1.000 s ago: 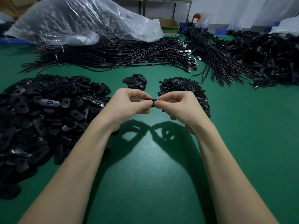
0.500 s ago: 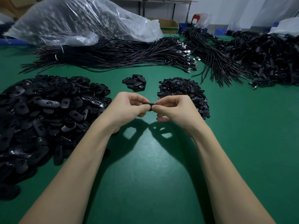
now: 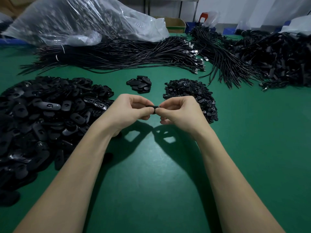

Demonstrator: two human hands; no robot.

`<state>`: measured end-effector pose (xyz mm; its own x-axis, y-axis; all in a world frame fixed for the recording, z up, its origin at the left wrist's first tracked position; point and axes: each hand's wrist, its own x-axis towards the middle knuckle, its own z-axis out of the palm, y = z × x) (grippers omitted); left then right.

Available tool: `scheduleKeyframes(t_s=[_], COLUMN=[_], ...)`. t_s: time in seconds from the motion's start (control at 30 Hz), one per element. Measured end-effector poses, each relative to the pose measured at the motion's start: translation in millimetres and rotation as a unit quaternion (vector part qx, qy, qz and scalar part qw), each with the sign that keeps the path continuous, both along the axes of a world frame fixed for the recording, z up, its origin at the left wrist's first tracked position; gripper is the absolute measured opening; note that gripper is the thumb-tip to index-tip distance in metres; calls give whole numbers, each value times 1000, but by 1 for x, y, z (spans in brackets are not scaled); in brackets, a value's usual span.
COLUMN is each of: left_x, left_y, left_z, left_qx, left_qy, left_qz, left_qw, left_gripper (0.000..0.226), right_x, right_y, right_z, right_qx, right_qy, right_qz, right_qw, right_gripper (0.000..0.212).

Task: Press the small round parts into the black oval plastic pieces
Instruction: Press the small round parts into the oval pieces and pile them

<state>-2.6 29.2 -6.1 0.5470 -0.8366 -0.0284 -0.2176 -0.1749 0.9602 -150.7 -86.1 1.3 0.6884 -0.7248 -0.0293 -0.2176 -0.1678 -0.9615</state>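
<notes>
Both hands meet over the middle of the green table. My left hand (image 3: 128, 111) and my right hand (image 3: 180, 111) pinch one black oval piece (image 3: 154, 107) between thumbs and fingertips; only its thin edge shows, and any round part in it is hidden. A large heap of black oval pieces (image 3: 42, 118) lies to the left. The pile of small round parts (image 3: 190, 93) sits just behind my right hand. A small stack of oval pieces (image 3: 140, 84) lies further back in the middle.
Bundles of black cables (image 3: 117, 55) stretch across the back of the table, with more tangled cables (image 3: 277, 59) at the right. A big clear plastic bag (image 3: 80, 22) lies at the back left. Bare green table (image 3: 151, 182) lies between my forearms.
Both hands have drifted slightly toward me while still pinching the same oval piece. The piles have not moved.
</notes>
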Motion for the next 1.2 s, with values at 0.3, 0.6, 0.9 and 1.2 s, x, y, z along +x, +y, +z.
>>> scheduleKeyframes(t_s=[0.3,0.6,0.9,1.2], left_x=[-4,-11,-8,-11], left_y=[-4,-9,-11,-12], left_z=[-1,-4,-9,-8], left_qx=[17,4,-4,37], left_qy=[-32,-39,-75,-139], left_qz=[20,35,104,78], left_qw=[999,999,992,987], left_gripper=[8,8,18,15], right_x=[5,4,9,104], right_y=[4,1,-10,-43], right_z=[-6,-7,-9,13], right_qx=[-28,-20,25,-108], right_qy=[12,7,-17,64], right_qz=[-20,-26,-55,-75], right_qw=[999,999,998,989], right_gripper=[9,9,7,9])
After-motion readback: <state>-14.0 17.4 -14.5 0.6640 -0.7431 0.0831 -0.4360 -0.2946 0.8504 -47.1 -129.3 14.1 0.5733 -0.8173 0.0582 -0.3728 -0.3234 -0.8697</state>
